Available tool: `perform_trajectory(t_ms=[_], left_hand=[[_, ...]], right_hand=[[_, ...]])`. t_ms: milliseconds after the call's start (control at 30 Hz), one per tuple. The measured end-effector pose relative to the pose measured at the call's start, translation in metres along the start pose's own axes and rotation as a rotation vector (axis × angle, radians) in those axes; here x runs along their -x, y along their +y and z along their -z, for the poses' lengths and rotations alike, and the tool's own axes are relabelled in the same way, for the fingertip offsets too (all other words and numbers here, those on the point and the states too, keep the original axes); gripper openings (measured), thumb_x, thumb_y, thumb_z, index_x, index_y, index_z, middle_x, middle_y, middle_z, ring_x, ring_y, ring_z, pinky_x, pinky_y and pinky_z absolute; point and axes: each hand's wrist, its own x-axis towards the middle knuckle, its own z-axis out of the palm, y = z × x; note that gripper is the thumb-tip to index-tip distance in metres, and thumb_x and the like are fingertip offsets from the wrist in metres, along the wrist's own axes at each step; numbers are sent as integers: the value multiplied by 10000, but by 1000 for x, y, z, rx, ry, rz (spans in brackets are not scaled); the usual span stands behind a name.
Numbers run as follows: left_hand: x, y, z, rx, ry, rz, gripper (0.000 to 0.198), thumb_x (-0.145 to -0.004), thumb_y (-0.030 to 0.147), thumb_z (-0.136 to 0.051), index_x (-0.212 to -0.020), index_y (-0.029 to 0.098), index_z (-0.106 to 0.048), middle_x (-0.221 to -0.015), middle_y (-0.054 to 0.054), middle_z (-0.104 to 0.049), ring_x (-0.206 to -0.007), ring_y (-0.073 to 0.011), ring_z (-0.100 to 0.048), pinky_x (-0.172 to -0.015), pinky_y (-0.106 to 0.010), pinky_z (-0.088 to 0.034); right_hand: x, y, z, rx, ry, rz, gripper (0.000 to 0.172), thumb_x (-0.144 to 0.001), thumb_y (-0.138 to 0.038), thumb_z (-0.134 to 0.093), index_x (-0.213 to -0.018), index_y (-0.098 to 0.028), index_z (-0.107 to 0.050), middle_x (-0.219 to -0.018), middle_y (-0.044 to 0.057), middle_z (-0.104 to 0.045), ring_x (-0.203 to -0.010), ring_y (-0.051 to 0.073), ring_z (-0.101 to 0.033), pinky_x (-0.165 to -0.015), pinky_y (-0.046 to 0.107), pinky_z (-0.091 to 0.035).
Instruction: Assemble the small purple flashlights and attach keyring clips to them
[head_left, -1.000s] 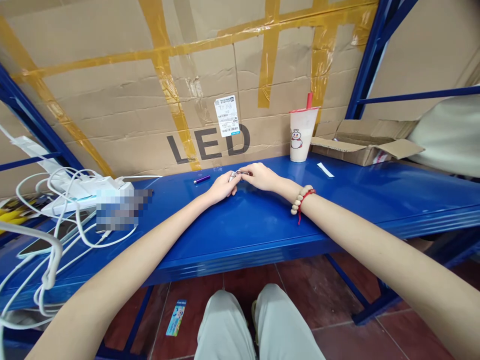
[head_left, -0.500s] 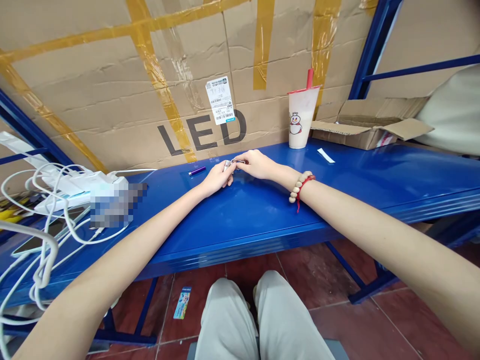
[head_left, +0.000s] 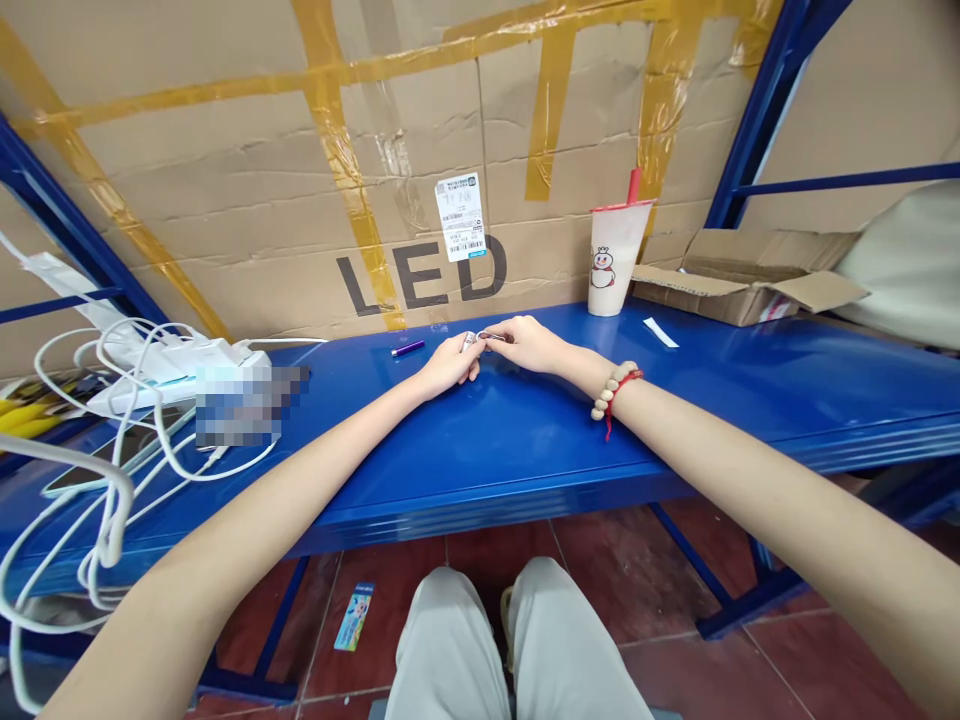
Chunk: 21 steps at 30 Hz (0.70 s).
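Observation:
My left hand [head_left: 448, 368] is closed around a small silvery-white object [head_left: 469, 341], whose kind I cannot make out. My right hand [head_left: 531, 344] pinches at a thin pale loop [head_left: 482, 336] beside it, with the fingertips of both hands almost touching. Fingers cover most of what is held. A short purple tube with a silvery end [head_left: 407, 349] lies on the blue metal table [head_left: 465, 450], just left of my left hand.
A milky drink cup [head_left: 615, 260] with a red straw stands at the back right, near an open cardboard box [head_left: 739, 290] and a white paper strip [head_left: 661, 333]. Tangled white cables [head_left: 161, 450] and a phone [head_left: 90, 470] lie left. Behind rises a large taped carton [head_left: 300, 250].
The view has tilted up slightly, so everything sits a little lower and further right. Both hands stay together at the small object, with little visible change in their grip.

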Motion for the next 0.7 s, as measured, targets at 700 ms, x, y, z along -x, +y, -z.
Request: perform_trajectory(t_ms=[700], left_hand=[[4,1,3,-75,-11,13,246,-912,342,-387,-729,183,-431,-483,62,-519,-377,-70,-389,-489,-202,-343]], right_hand=[[5,-13,6,47,-78,-53,297,-891,-275,-428,-837,-156,-694,-723,34,-648,-624,116,-506,-594,221,-325]])
